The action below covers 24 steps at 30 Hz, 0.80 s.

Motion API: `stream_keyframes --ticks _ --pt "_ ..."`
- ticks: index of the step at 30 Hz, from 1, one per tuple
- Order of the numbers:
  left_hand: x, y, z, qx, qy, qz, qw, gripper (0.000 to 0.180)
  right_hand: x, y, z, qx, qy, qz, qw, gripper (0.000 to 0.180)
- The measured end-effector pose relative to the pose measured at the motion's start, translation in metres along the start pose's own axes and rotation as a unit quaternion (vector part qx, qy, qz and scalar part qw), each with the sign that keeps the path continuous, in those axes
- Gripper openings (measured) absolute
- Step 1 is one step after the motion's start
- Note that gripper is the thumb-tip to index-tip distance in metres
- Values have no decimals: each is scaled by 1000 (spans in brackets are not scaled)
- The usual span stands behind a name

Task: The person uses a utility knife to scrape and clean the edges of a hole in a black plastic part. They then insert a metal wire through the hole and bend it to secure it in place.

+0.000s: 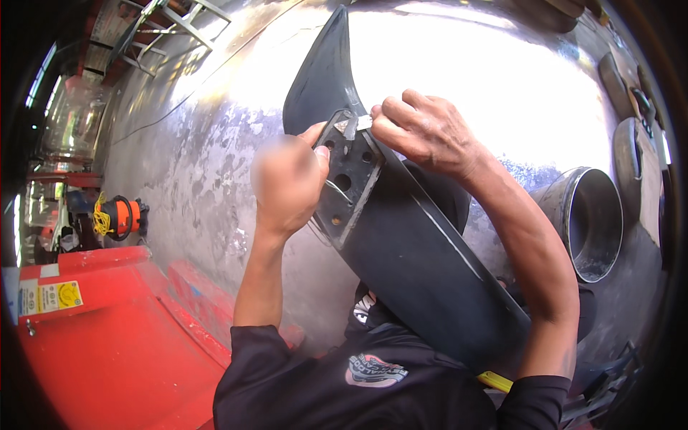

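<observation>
Left hand (290, 179) closed on black plate (354, 168), right hand (424, 136) pinch-closed on white strip (365, 122), panel (419, 254) between.

Long black moulded panel (423, 265) slanting, with a holed mounting plate (353, 170) and a small white strip (365, 122) at the plate's upper end
The panel is smooth, dark and curved, its tapered tip pointing up and its broad body running down to the lower right, a pale scuffed line along its right edge; the black angular plate, worn pale at the rim and pierced by several round holes, lies tilted across the panel's narrower stretch, though whether it is fixed there cannot be told
</observation>
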State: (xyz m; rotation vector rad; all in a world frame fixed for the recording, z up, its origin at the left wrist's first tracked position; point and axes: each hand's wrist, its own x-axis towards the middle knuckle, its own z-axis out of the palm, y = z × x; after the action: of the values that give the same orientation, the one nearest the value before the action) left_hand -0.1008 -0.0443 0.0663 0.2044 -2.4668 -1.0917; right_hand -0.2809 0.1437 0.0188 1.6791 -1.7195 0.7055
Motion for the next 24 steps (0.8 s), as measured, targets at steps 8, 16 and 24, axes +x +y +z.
stream_keyframes --ticks 8,16,24 --pt "0 -4 2 -22 18 11 1000 33 0 4 1 -16 14 -2 1000 13" --pt "1 1 -1 -5 0 -12 1000 33 -5 1 1 -3 10 21 1000 18" --pt "-6 -4 0 -26 13 1 1000 33 -35 35 0 25 134 153 979 13"
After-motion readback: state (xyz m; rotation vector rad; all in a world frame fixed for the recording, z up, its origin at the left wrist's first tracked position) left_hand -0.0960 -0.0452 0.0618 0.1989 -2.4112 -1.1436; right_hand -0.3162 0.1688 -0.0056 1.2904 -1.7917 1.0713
